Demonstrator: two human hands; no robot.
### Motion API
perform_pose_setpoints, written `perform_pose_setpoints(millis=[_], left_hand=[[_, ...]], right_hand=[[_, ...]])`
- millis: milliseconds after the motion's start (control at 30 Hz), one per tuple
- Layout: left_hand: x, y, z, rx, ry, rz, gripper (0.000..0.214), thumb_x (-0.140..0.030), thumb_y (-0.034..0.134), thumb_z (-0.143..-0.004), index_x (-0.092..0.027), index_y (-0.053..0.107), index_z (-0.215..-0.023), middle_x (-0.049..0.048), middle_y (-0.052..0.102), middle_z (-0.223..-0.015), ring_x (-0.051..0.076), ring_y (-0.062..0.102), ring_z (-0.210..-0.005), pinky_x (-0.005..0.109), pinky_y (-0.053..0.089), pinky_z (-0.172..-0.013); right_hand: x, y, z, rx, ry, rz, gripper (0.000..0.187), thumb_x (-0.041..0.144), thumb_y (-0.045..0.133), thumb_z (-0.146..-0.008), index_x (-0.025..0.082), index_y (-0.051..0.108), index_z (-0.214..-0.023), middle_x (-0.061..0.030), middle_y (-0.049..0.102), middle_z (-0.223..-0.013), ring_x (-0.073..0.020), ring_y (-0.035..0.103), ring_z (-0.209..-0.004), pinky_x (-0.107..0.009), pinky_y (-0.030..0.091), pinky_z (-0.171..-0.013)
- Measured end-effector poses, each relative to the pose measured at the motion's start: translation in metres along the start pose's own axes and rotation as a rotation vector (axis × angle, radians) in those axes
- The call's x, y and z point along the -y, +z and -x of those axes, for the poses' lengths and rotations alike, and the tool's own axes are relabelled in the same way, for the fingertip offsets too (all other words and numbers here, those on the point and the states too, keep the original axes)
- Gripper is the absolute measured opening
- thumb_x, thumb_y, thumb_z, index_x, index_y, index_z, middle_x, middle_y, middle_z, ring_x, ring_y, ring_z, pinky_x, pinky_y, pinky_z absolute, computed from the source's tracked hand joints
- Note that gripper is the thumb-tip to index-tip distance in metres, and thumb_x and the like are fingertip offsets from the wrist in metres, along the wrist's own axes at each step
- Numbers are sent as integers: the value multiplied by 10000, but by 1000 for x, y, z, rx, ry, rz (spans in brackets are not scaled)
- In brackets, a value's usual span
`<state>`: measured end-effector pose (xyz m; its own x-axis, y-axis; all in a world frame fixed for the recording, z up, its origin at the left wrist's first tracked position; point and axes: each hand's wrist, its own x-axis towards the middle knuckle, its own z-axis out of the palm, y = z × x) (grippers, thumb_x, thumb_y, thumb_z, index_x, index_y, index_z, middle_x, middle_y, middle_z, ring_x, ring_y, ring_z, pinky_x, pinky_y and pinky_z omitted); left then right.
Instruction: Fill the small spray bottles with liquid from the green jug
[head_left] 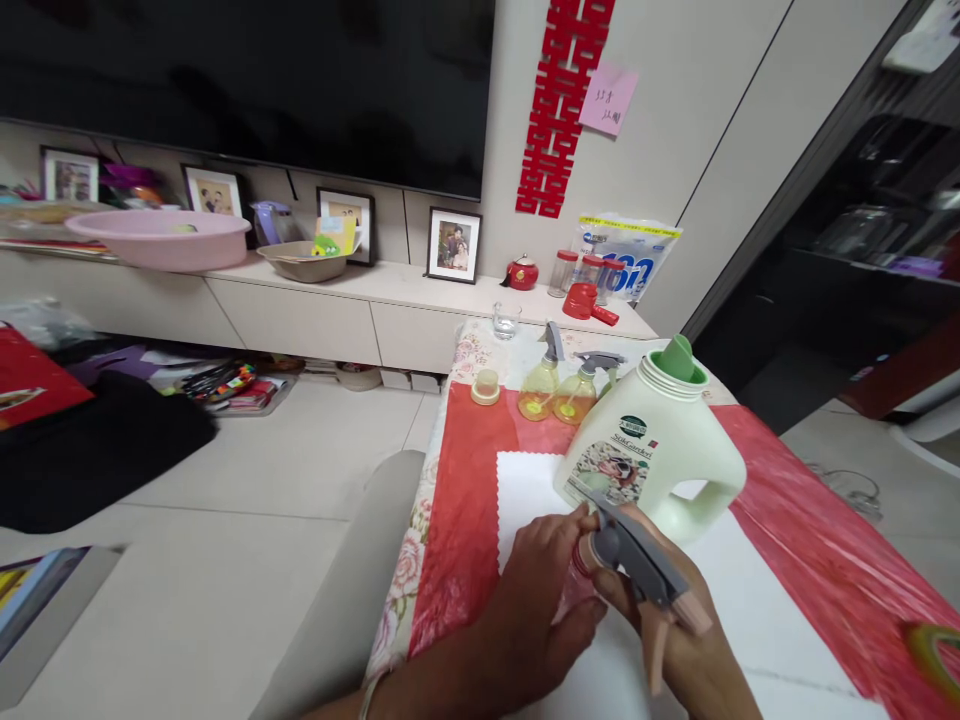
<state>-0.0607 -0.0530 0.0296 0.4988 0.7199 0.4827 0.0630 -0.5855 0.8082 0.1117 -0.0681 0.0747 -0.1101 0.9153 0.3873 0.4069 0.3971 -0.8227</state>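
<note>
My left hand [536, 590] is closed around the pink see-through body of a small spray bottle [571, 597]. My right hand [694, 605] grips the bottle's grey and pink trigger spray head [637, 550] at the neck; the hands partly hide the joint. Just beyond them stands a large pale green detergent jug [637, 425] without its cap, a green pouring spout [679, 358] in its mouth. Behind the jug's left side are two spray bottles with yellowish liquid, one left [538, 385] and one right [576, 393]. A pale yellowish cap [486, 386] lies left of them.
White sheets [525, 480] and red covering [465, 480] lie over a floral tablecloth [409, 560]. A clear glass cup [506, 322] sits at the far end. Tape [934, 655] rests at the right edge. A cabinet [315, 315] holds photo frames, a pink basin [161, 240] and jars.
</note>
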Motion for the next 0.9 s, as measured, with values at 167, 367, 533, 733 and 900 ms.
perform_pose_setpoints(millis=[167,367,533,733,900], left_hand=[[1,0,-3,-10,-52,-34,584,-255,598,-916,-216,360,-1448,144,561,-1352,311,531,-1240,526,431,-1057],[2,3,-6,-27,-50,-70,511,-295,577,-923,-214,406,-1398,142,571,-1367,307,531,-1269,524,432,-1063],[-1,3,-6,-27,-46,-96,515,-317,577,-929,-205,401,-1399,135,585,-1340,300,545,-1227,510,456,-1034],[-3,1,-7,-4,-68,-109,499,-322,564,-942,-198,405,-1398,142,584,-1340,307,537,-1229,513,459,-1026],[0,4,-4,-18,-31,-103,550,-307,554,-958,-201,342,-1454,160,562,-1379,325,534,-1250,528,456,-1044]], right_hand=[[-2,-2,1,30,-4,-8,415,207,696,-887,305,642,-1286,-18,671,-1151,-146,674,-956,-195,566,-807],[4,-5,1,43,5,83,370,226,711,-864,248,674,-1231,-22,669,-1002,-152,649,-833,-237,568,-774],[12,-8,1,73,15,154,331,160,678,-875,257,683,-1192,28,603,-848,-80,499,-590,-221,539,-719],[14,-10,-2,119,-54,163,442,94,642,-875,283,620,-1274,-27,608,-1199,-146,619,-1003,-214,514,-824],[16,-5,2,80,-11,162,427,128,673,-873,259,610,-1275,-42,627,-1157,-163,630,-990,-237,522,-815]])
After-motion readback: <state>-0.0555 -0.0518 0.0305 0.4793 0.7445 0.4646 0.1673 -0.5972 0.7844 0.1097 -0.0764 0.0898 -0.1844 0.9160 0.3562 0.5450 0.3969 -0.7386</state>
